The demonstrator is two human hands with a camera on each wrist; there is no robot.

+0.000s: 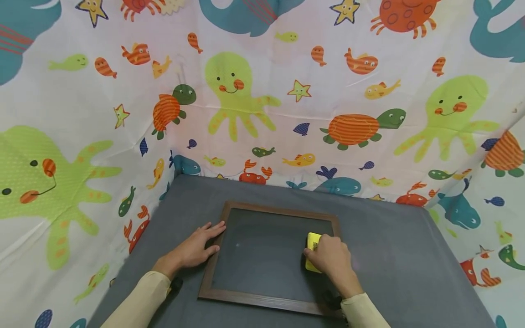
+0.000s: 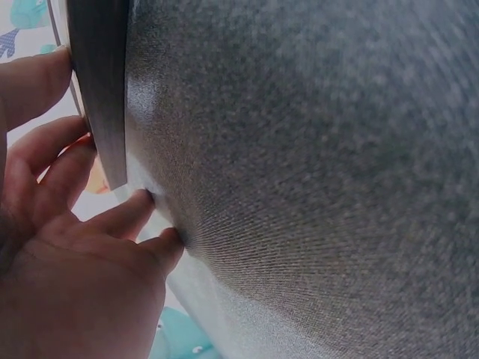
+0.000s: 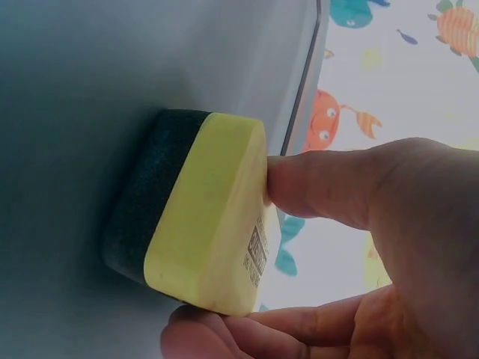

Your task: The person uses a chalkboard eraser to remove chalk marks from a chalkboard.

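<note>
Under the right hand, a yellow eraser is pinched between thumb and fingers, its dark felt face pressed flat on the framed chalkboard near the right edge. Beside the frame's left rail, the left hand lies flat-fingered, bracing it. Best to keep the felt fully flat and the frame pinned.

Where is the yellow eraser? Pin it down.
In the head view the yellow eraser sits on the chalkboard's right side, gripped by the right hand, near the frame's right edge.
</note>
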